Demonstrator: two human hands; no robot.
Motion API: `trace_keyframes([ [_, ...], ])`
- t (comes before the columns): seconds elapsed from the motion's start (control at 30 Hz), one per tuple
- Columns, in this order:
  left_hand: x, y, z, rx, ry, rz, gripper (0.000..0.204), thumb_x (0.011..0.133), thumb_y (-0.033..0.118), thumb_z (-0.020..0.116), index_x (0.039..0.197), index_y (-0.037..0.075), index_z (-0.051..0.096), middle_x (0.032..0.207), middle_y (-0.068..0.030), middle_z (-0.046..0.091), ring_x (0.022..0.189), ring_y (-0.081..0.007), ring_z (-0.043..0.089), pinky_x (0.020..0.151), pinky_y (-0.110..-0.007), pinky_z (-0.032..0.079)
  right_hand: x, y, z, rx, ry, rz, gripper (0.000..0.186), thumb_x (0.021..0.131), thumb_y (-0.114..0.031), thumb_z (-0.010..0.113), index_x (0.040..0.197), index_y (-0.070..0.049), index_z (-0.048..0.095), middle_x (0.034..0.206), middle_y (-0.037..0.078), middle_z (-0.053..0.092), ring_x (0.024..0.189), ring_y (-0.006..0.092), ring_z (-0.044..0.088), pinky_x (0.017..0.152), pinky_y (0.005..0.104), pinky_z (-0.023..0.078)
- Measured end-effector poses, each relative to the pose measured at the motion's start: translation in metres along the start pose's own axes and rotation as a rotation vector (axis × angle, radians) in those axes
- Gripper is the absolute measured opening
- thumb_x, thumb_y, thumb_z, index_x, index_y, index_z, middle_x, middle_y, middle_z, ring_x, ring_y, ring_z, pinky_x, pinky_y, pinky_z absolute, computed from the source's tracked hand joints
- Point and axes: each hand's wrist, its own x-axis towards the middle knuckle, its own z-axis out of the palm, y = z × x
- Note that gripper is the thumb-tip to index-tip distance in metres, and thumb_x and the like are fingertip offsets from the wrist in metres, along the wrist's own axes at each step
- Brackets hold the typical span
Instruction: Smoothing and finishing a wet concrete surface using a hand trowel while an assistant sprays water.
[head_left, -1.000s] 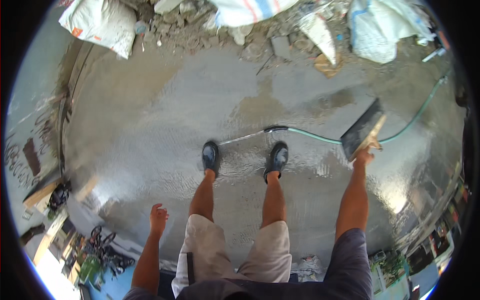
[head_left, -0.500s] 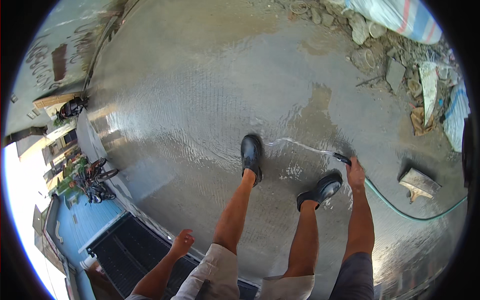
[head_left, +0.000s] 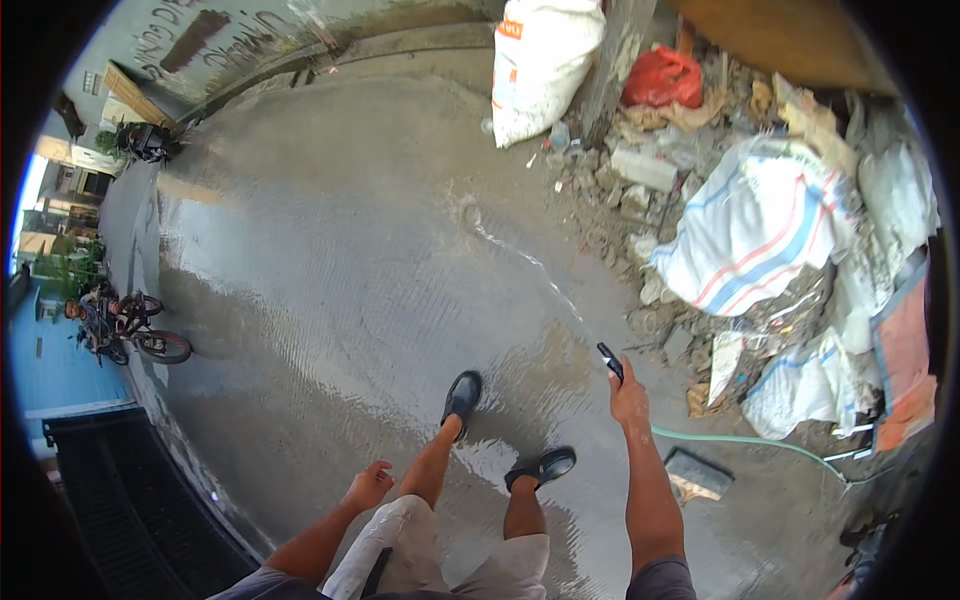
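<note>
My right hand (head_left: 628, 402) is closed around a black hose nozzle (head_left: 609, 361), held out in front of me. A thin stream of water (head_left: 545, 275) leaves it and lands on the wet concrete ground ahead. From behind the hand a green hose (head_left: 725, 438) runs off to the right. My left hand (head_left: 371, 486) hangs beside my left thigh, holding nothing, with its fingers loosely bent and apart. Below the hose lies a broom head (head_left: 698, 474) on the ground, right of my forearm. Both my black shoes (head_left: 463, 394) stand on the wet surface.
Rubble (head_left: 640, 200), a striped sack (head_left: 750, 235), a white sack (head_left: 545, 75) and a red plastic bag (head_left: 665, 77) line the right side. A dark metal grating (head_left: 130, 500) lies at lower left. Motorbikes (head_left: 150, 335) stand along the left edge, below a painted wall (head_left: 230, 45).
My view has swung toward the rubble, bringing more sacks into sight. The right hand and nozzle point farther forward, and the water now lands ahead instead of beside my left shoe.
</note>
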Motion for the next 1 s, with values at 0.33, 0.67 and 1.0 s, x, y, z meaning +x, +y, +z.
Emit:
trace_keyframes([
  [0.33, -0.039, 0.096, -0.051, -0.447, 0.077, 0.203, 0.029, 0.079, 0.010, 0.060, 0.106, 0.003, 0.050, 0.073, -0.0085, 0.059, 0.060, -0.0163, 0.058, 0.052, -0.029, 0.048, -0.101, -0.048, -0.240, 0.171, 0.110, -0.108, 0.041, 0.092, -0.044, 0.037, 0.107, -0.008, 0.052, 0.088, 0.022, 0.060, 0.085, 0.0422, 0.055, 0.069, 0.0489, 0.042],
  [0.67, 0.059, 0.075, -0.114, -0.413, -0.211, 0.155, 0.041, 0.080, 0.009, 0.058, 0.117, 0.009, 0.040, 0.079, -0.0106, 0.055, 0.059, -0.0203, 0.055, 0.045, -0.032, 0.046, -0.216, -0.144, -0.247, 0.371, 0.075, -0.123, 0.031, 0.091, -0.037, 0.043, 0.105, -0.009, 0.046, 0.077, 0.018, 0.056, 0.076, 0.0394, 0.056, 0.065, 0.0504, 0.040],
  [1.0, 0.059, 0.236, -0.229, -0.209, 0.242, 0.376, 0.030, 0.082, 0.017, 0.057, 0.108, 0.004, 0.053, 0.074, -0.0102, 0.062, 0.061, -0.0180, 0.061, 0.060, -0.034, 0.047, -0.169, -0.184, -0.315, 0.099, 0.253, -0.370, 0.052, 0.089, -0.021, 0.046, 0.137, -0.016, 0.027, 0.097, 0.026, 0.059, 0.084, 0.0422, 0.057, 0.072, 0.0488, 0.045],
])
